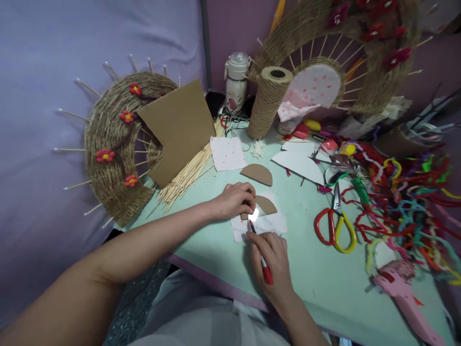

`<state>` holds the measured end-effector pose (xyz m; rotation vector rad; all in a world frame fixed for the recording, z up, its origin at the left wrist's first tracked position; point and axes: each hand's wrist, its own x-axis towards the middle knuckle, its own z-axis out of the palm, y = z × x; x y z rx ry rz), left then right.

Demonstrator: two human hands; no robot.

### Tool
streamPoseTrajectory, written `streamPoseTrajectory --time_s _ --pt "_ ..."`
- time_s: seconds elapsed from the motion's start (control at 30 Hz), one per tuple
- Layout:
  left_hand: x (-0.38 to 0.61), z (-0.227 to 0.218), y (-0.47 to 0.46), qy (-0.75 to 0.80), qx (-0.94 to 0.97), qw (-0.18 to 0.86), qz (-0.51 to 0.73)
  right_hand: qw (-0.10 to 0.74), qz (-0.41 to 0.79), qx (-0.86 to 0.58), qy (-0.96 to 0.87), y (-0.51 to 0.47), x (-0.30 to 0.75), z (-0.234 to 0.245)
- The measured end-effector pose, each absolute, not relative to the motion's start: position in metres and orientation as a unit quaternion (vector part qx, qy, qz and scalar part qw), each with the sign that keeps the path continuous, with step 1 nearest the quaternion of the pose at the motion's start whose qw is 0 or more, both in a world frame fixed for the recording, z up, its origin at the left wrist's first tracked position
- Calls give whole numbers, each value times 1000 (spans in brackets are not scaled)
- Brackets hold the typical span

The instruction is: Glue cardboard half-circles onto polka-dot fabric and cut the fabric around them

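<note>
My left hand point(239, 199), fingers curled, presses down at the left end of a half-round cardboard piece point(267, 205). Under that piece lies a white cloth square with faint pink dots point(241, 233). A clear, shiny piece point(256, 211) glares beside my left fingertips; its kind I cannot make out. In my right hand point(273, 254) is a red-and-white marker pen point(265, 270), tip pointing at the shiny piece's lower edge. Just above sits a second cardboard half-circle point(257, 174). Another dotted square point(228, 153) lies behind my left hand.
Red-and-yellow scissors point(336, 218), a pink glue gun point(403, 298) and tangled pipe cleaners point(406, 206) occupy the right. A twine roll point(268, 103) and a bottle point(236, 81) stand behind. Left are thin sticks point(189, 180), a cardboard sheet point(180, 129) and a twine-woven fan point(111, 115).
</note>
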<state>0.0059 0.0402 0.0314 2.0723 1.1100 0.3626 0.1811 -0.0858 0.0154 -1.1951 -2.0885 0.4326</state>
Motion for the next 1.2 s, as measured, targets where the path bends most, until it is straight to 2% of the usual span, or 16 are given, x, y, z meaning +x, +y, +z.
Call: streamPoseTrajectory --time_s 0.77,1.2 --pt "5 31 41 436 802 384 138 354 179 -445 -803 -82 181 20" --pt "5 32 43 429 814 368 137 366 189 -330 -849 -90 184 11"
